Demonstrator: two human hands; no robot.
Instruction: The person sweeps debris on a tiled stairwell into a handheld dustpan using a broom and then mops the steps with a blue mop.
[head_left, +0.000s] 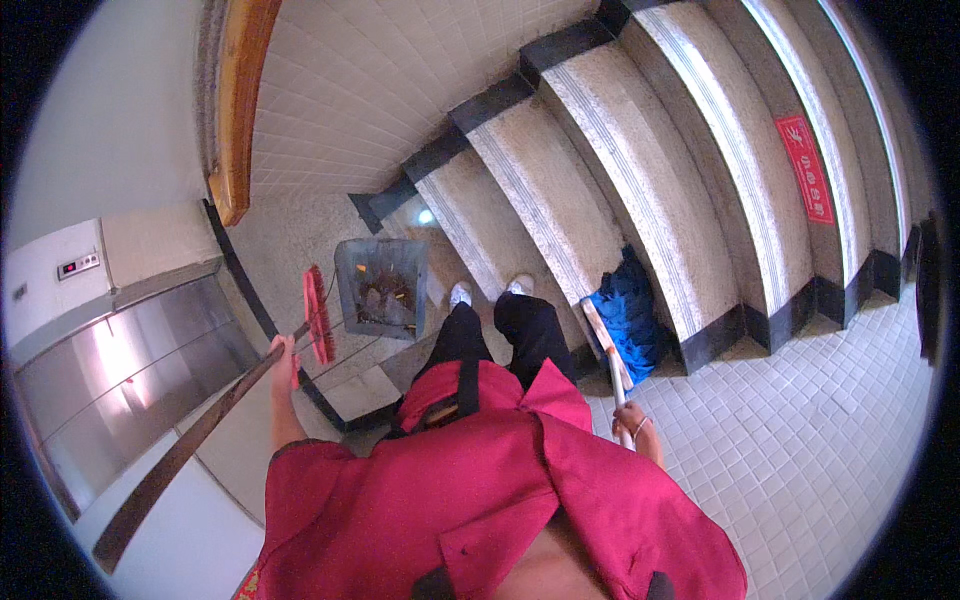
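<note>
My left hand is closed round the wooden handle of a broom whose red head with dark bristles hangs in front of it. Beside the broom head is a grey dustpan with dark dirt and orange scraps in it. A thin rod or wire runs from the dustpan towards my left hand; whether I hold it too, I cannot tell. My right hand grips the white pole of a flat mop. The mop's blue fabric head rests against the stairs on the right.
Speckled stone steps with ribbed edges and black borders curve across the upper right. One bears a red sign. A tiled wall and wooden handrail stand at upper left. A metal panel is at far left.
</note>
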